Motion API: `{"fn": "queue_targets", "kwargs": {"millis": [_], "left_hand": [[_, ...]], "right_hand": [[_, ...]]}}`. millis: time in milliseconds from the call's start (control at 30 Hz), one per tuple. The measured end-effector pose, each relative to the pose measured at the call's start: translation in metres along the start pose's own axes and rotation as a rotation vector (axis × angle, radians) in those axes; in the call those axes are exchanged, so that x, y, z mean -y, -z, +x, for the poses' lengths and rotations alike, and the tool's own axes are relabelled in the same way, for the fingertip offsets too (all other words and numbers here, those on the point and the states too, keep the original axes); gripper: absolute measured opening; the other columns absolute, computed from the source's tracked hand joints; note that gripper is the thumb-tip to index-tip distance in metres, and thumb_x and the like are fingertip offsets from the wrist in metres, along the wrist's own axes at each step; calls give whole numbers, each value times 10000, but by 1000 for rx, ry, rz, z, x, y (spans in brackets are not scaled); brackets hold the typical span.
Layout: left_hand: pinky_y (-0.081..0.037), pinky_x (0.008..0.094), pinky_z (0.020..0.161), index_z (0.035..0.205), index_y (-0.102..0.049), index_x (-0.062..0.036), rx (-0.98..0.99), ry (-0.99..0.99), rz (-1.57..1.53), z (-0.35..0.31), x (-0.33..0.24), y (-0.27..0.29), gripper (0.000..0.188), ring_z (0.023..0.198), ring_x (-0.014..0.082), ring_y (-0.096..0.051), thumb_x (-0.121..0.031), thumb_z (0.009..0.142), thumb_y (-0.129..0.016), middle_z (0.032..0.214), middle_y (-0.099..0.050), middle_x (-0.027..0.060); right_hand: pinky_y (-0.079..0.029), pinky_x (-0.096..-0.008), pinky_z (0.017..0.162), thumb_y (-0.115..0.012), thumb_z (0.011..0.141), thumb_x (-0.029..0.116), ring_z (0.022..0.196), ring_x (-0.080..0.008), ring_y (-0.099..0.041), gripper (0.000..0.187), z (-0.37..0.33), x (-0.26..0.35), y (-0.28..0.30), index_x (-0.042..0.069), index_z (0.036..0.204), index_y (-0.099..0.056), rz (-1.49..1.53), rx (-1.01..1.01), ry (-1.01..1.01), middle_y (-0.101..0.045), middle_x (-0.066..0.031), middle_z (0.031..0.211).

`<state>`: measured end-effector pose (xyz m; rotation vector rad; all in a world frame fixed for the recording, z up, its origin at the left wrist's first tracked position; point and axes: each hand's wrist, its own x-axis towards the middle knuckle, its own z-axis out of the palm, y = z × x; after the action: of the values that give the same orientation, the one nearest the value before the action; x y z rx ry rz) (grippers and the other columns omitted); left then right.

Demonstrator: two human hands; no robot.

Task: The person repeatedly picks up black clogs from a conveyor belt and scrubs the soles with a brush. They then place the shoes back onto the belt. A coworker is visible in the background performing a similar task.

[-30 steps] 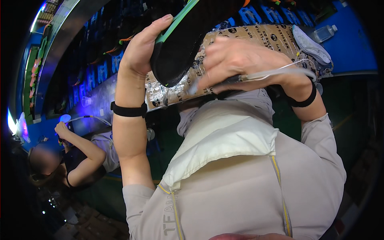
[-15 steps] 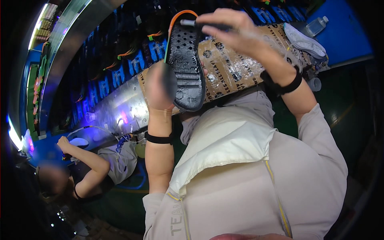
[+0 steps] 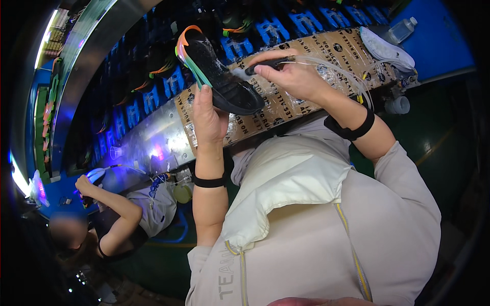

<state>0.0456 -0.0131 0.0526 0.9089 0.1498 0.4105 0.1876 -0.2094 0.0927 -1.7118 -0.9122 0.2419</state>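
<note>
My left hand (image 3: 210, 116) grips a black shoe sole (image 3: 240, 96) by its near side, thumb against the sidewall. The sole is tilted, with its hollow inner face partly toward me; an orange and green band runs along its left edge and round the far end. My right hand (image 3: 298, 80) is closed around a brush (image 3: 269, 65) with a dark handle and pale bristles. Its blurred tip is at the sole's right edge, but I cannot tell whether it touches. A clear tube (image 3: 334, 65) trails from the handle past my right wrist.
Beneath my hands runs a ledge (image 3: 311, 56) covered in printed brown tape. Beyond it, blue holders (image 3: 270, 31) and dark soles stand in rows. A white shoe (image 3: 384, 50), a clear bottle (image 3: 402, 30) and a plastic cup (image 3: 397, 105) are at right. A co-worker (image 3: 120, 206) sits at left.
The sole has tilted over, its far end swinging left, so its coloured sidewall now shows. My right hand and the brush have come down from the far end to the sole's right edge.
</note>
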Motion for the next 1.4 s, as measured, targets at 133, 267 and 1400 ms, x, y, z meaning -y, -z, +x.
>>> {"fn": "queue_targets", "kwargs": {"millis": [133, 267, 1400], "left_hand": [[-538, 465, 1111, 1409, -607, -7, -86, -10, -6, -1, 2, 0, 455, 1219, 279, -695, -346, 1105, -602, 1329, -715, 142], [-563, 447, 1072, 1420, -581, -13, -105, -43, 25, -1, 5, 3, 422, 1197, 259, -701, -310, 1120, -587, 1307, -712, 119], [-596, 498, 961, 1337, -741, -45, -488, -735, 1912, 225, -351, 4, 476, 1076, 412, -763, -374, 1001, -672, 1116, -784, 266]], "right_hand": [[-565, -360, 844, -737, 976, 296, 888, -255, -733, 264, -8, 11, 7, 86, 1119, -810, 49, -3, -154, -792, -129, 968], [-564, -357, 789, -735, 976, 283, 820, -251, -720, 271, -15, 6, 14, 62, 1118, -801, -26, 28, -136, -786, -140, 968], [-557, -376, 869, -693, 984, 68, 955, -299, -722, 311, -61, -119, 7, -34, 1276, -720, -48, -306, -59, -740, -195, 1078]]}}
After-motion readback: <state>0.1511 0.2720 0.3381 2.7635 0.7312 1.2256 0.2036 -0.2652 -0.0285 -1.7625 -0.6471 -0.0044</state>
